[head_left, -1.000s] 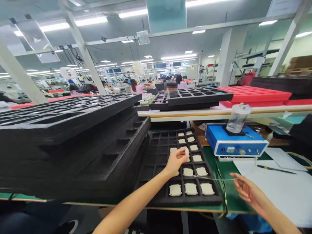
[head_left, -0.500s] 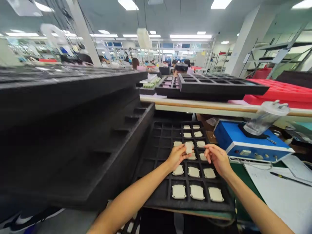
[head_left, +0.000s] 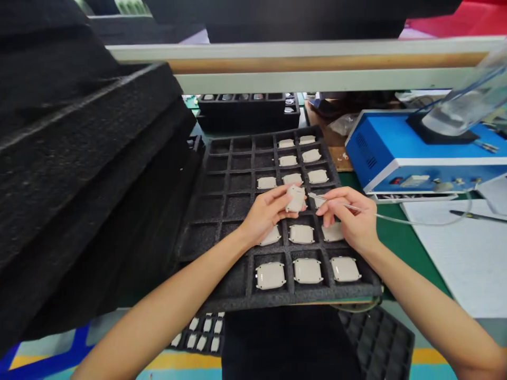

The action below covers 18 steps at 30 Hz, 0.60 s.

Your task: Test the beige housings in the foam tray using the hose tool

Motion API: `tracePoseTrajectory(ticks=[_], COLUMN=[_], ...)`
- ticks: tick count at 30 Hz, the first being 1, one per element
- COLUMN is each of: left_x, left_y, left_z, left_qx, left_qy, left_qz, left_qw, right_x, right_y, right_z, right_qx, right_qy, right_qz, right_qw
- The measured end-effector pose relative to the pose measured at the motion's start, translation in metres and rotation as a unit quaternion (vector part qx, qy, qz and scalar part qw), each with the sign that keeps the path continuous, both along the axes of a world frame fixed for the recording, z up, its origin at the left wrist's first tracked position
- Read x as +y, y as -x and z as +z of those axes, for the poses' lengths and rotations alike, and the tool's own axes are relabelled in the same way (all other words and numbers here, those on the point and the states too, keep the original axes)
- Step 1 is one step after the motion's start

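My left hand pinches a cream square watch case between thumb and fingers, held above a black foam tray. In my right hand is a thin, pen-like tool with a clear hose trailing from its back end. Its tip points left, close beside the held case; I cannot tell whether they touch. Similar cream cases fill the tray's right-hand columns, one per compartment, such as the case in the front row. The left-hand compartments hold none.
A blue control box with a clear canister stands at right, beside paper sheets and a pen. Stacked black foam trays wall off the left. A shelf edge crosses behind the tray.
The view has tilted down and moved closer to the tray. The pen-like tool and hose now show in my right hand, near the watch case still held in my left.
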State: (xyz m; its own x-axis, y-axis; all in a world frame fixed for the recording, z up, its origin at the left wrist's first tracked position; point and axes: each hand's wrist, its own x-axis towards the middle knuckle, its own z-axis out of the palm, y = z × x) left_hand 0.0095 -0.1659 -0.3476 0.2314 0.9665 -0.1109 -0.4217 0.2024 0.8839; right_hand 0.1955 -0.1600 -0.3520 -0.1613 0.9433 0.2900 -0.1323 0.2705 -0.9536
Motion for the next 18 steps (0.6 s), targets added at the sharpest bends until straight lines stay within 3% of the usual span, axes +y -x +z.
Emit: tracePoseTrajectory(ticks=[7,13,18], left_x=[-0.008,-0.01,-0.01], left_y=[-0.004,-0.008,-0.009], left_z=[0.004,0.0,-0.007], left_qx=[0.273,0.299,0.313], left_qy=[-0.039,-0.12,-0.084], left_qz=[0.07,0.091,0.034], left_qw=[0.959,0.942,0.945], right_x=[-0.002,0.001,0.003], right_y=[0.003,0.005,0.004], right_z=[0.008,0.007,0.005], right_qx=[-0.006,-0.015,-0.011], right_qy=[0.041,0.083,0.089], right_qz=[0.036,0.061,0.065], right_qw=[0.998,0.995,0.994])
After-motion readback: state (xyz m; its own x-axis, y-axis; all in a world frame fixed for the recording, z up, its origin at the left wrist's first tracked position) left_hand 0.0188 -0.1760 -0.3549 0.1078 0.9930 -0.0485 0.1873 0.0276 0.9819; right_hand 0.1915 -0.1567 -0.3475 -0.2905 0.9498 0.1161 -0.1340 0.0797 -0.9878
